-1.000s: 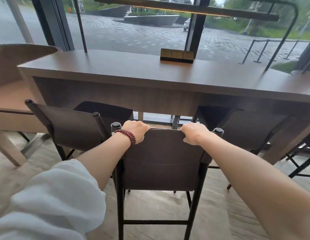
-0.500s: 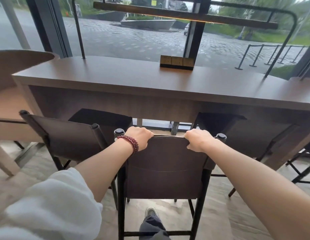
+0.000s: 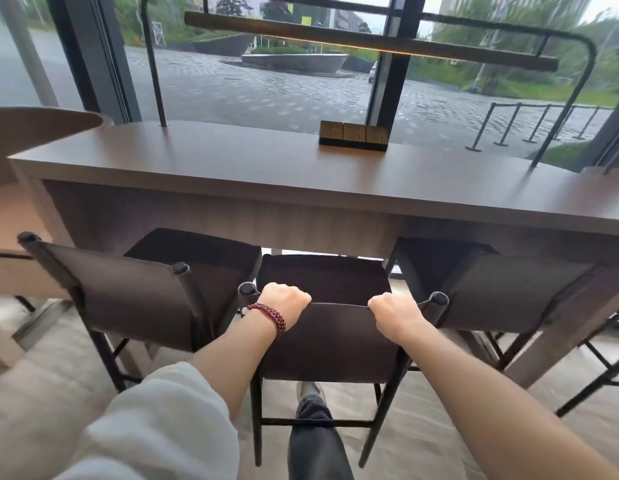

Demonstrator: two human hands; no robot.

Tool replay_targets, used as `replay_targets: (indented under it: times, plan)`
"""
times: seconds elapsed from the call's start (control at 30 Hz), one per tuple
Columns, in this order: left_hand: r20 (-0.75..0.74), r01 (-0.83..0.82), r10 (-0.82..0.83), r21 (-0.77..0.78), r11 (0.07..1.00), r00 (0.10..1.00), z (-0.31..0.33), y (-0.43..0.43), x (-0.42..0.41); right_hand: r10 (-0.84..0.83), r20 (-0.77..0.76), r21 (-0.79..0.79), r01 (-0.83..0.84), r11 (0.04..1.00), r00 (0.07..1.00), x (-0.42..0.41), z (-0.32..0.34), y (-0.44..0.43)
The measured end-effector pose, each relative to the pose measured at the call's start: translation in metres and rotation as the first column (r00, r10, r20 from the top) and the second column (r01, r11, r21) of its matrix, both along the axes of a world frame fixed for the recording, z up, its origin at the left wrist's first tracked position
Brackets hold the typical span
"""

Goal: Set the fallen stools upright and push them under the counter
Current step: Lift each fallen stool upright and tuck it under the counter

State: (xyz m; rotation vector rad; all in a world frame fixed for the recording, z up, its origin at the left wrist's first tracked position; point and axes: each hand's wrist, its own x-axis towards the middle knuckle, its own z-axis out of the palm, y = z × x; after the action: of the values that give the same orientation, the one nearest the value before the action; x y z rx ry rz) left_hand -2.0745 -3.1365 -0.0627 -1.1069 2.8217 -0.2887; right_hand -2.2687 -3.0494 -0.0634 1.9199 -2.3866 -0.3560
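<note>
A dark brown middle stool [image 3: 330, 341] stands upright in front of the long wooden counter [image 3: 266, 174], its seat partly under the counter's edge. My left hand [image 3: 285, 301], with a red bead bracelet at the wrist, grips the top edge of its backrest near the left post. My right hand [image 3: 391, 311] grips the same edge near the right post. A left stool [image 3: 128, 296] and a right stool [image 3: 502, 289] stand upright on either side, their seats tucked under the counter.
A block of sockets [image 3: 353, 136] sits on the counter by the window. My leg and shoe [image 3: 311, 407] reach under the middle stool. A round wooden table [image 3: 31, 126] stands at the left. Another stool's legs [image 3: 602, 375] show at the far right.
The middle stool has slid forward toward the counter with both hands on its backrest; its seat now shows under the counter edge. My leg has stepped in behind it.
</note>
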Motion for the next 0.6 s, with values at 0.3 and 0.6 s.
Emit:
replay_targets:
  times: [0.3,0.6]
  plan:
    - [-0.044,0.038,-0.038,0.003,0.999,0.998,-0.030,-0.016,-0.018,-0.063,0.020,-0.038,0.064,0.997,0.998,-0.018,-0.034,-0.015]
    - [-0.044,0.000,0.003,0.047,0.999,0.999,-0.031,-0.022,-0.020,-0.096,0.030,-0.019,0.097,0.995,0.995,-0.018,-0.035,-0.023]
